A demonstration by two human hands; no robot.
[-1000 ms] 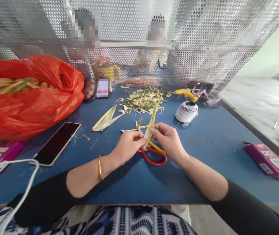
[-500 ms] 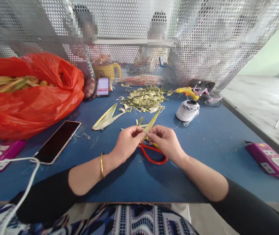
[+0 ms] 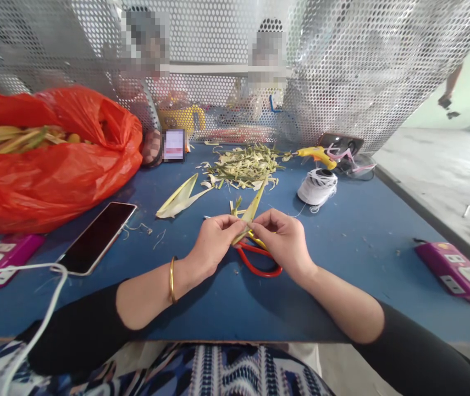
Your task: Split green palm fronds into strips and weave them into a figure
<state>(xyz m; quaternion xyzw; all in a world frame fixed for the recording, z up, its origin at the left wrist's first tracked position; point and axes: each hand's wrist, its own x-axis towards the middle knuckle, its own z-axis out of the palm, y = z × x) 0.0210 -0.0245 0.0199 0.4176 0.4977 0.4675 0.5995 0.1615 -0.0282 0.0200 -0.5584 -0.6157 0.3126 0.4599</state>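
My left hand (image 3: pixel 223 237) pinches a narrow, pointed, pale green husk-like leaf (image 3: pixel 253 209) between thumb and fingers. On its other edge, my right hand (image 3: pixel 283 234) has thumb and forefinger closed at the leaf. The leaf's tip points up and away from me. Under my hands lies a pair of scissors with red handles (image 3: pixel 259 271), its blades partly hidden. A folded pale husk piece (image 3: pixel 180 201) rests on the table to the left. Beyond my hands is a heap of small green and cream cuttings (image 3: pixel 245 165).
A red plastic bag (image 3: pixel 106 165) of husks and a phone (image 3: pixel 94 239) lie left on the blue table (image 3: pixel 342 308). At right are a white thread spool (image 3: pixel 318 188), yellow glue gun (image 3: pixel 316 155), pink-framed glasses (image 3: pixel 352 159) and a purple box (image 3: pixel 457 267). Perforated metal mesh (image 3: pixel 218 49) stands behind.
The leaf has tilted more upright, and its lower end now shows below my left fingertips. My right hand has shifted slightly right. Another person's arm has appeared at the far right.
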